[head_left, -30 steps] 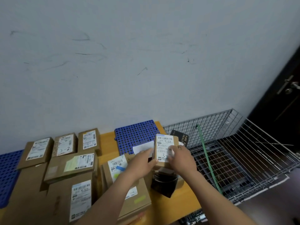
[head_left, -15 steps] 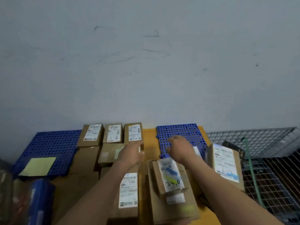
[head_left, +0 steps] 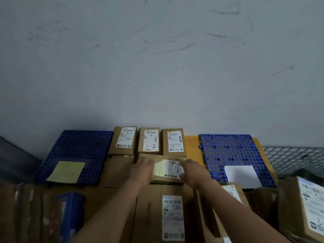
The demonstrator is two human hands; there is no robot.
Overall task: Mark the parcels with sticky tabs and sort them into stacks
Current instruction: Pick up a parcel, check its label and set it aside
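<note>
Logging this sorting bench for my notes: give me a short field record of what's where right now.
held parcel: flat labelled parcel, centre, between both hands
left hand: on its left end, grip blurred
right hand: pinches its right end
back row: three small parcels; middle parcel marked 3-2
left blue mat: yellow sticky note on it
right blue mat: white sheet on it

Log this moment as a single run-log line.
left hand: on flat parcel left end, grip unclear | right hand: grips right end | place: just in front of 3-2 parcel
</note>
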